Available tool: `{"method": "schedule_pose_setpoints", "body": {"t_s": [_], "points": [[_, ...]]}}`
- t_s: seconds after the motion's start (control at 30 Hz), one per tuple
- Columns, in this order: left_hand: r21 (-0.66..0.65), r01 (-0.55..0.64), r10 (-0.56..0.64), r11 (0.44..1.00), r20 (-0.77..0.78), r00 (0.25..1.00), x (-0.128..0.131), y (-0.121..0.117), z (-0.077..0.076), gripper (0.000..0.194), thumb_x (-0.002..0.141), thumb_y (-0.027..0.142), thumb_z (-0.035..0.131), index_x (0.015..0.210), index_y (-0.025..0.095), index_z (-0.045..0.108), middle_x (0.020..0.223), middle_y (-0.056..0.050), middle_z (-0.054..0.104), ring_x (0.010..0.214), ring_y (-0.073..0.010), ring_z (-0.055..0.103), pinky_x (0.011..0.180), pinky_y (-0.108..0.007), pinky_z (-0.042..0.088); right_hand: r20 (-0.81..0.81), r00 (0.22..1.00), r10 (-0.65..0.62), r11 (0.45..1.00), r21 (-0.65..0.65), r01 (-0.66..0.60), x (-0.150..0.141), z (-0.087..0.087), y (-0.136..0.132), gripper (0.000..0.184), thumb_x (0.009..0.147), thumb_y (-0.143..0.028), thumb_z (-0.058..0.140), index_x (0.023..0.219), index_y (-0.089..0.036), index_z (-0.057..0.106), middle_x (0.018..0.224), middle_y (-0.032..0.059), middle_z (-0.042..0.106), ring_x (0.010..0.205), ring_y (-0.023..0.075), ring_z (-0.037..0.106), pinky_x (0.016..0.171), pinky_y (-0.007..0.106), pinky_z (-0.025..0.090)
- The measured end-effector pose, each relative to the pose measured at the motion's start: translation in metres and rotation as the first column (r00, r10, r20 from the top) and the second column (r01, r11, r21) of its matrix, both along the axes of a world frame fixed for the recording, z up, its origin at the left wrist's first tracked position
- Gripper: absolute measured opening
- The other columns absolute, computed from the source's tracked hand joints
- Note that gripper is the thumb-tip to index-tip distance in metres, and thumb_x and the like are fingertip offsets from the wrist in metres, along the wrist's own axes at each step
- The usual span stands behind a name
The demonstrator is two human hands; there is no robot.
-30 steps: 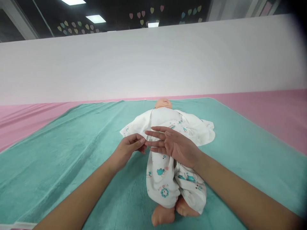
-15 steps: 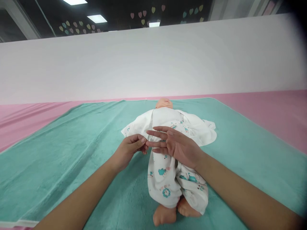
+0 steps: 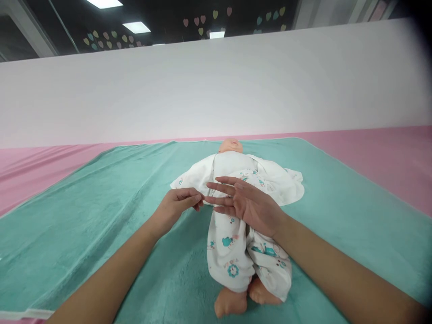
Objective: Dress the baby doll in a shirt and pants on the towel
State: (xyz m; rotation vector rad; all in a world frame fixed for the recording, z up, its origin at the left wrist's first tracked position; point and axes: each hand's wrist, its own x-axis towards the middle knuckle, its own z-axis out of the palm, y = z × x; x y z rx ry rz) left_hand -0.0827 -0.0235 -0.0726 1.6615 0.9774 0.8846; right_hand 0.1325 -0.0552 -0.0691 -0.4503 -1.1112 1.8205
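Observation:
My left hand (image 3: pixel 180 206) is closed in a pinch at the tip of one finger of my right hand. With palm turned up and fingers spread, my right hand (image 3: pixel 251 202) hovers above the middle of a baby doll (image 3: pixel 231 145). The doll lies on its back, head away from me and bare feet toward me. It wears a white top (image 3: pixel 280 182) with wide sleeves spread to both sides, and white trousers (image 3: pixel 226 252) with teal and pink prints. My right hand and forearm hide part of its waist and one leg.
A teal blanket (image 3: pixel 84 216) lies under the doll, with creases on the left. Pink cloth (image 3: pixel 381 162) shows around its edges. Behind stands a white wall or panel (image 3: pixel 209 90), below dark glass with heart stickers (image 3: pixel 215 14).
My left hand has shifted slightly to the left, its pinch now at the very end of the right hand's finger. My right hand and the doll stay almost the same.

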Motion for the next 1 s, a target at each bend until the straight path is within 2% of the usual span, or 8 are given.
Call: {"method": "schedule_pose_setpoints", "body": {"t_s": [0.23, 0.47, 0.63, 0.83, 1.0], "points": [[0.011, 0.041, -0.039, 0.999, -0.126, 0.991, 0.001, -0.002, 0.004, 0.020, 0.080, 0.032, 0.055, 0.068, 0.018, 0.063, 0.068, 0.000, 0.059, 0.067, -0.0141, 0.052, 0.067, -0.027, 0.040, 0.047, 0.999, -0.007, 0.999, 0.048, 0.005, 0.000, -0.002, -0.001, 0.030, 0.090, -0.034, 0.050, 0.117, -0.024, 0.055, 0.137, 0.0073, 0.046, 0.116, 0.0258, 0.053, 0.100, 0.046, 0.041], [-0.009, 0.059, -0.060, 0.998, -0.195, 0.979, 0.001, -0.001, -0.007, 0.014, 0.077, 0.023, 0.051, 0.066, 0.017, 0.058, 0.059, 0.002, 0.051, 0.060, -0.0126, 0.047, 0.059, -0.025, 0.036, 0.297, 0.954, -0.048, 0.982, 0.190, -0.009, -0.004, -0.001, -0.007, 0.035, 0.086, -0.036, 0.057, 0.120, -0.028, 0.056, 0.137, 0.0060, 0.046, 0.116, 0.0240, 0.053, 0.094, 0.041, 0.047], [0.009, -0.005, 0.007, 1.000, -0.141, 0.990, 0.004, 0.000, -0.018, 0.012, 0.073, 0.022, 0.050, 0.064, 0.016, 0.054, 0.066, 0.000, 0.055, 0.060, -0.0121, 0.046, 0.057, -0.025, 0.037, 0.382, 0.922, -0.054, 0.960, 0.273, -0.057, -0.006, -0.003, -0.008, 0.037, 0.087, -0.037, 0.054, 0.124, -0.030, 0.054, 0.134, 0.0048, 0.049, 0.123, 0.0245, 0.047, 0.094, 0.041, 0.046], [-0.018, -0.061, 0.058, 0.998, -0.124, 0.991, 0.008, -0.001, -0.015, 0.014, 0.072, 0.023, 0.050, 0.070, 0.015, 0.062, 0.062, 0.000, 0.054, 0.059, -0.0131, 0.047, 0.057, -0.025, 0.038, 0.439, 0.897, -0.060, 0.936, 0.336, -0.102, -0.008, -0.006, -0.011, 0.043, 0.086, -0.033, 0.056, 0.129, -0.037, 0.048, 0.140, 0.0001, 0.042, 0.129, 0.0238, 0.039, 0.103, 0.044, 0.037], [0.003, -0.133, 0.132, 0.991, -0.132, 0.982, 0.009, -0.002, -0.015, 0.015, 0.073, 0.025, 0.051, 0.070, 0.015, 0.063, 0.063, -0.001, 0.056, 0.060, -0.0138, 0.048, 0.057, -0.026, 0.038, 0.425, 0.904, -0.040, 0.944, 0.314, -0.105, -0.007, -0.004, -0.012, 0.043, 0.086, -0.035, 0.057, 0.128, -0.037, 0.049, 0.143, -0.0011, 0.038, 0.134, 0.0245, 0.031, 0.104, 0.047, 0.035]]}}
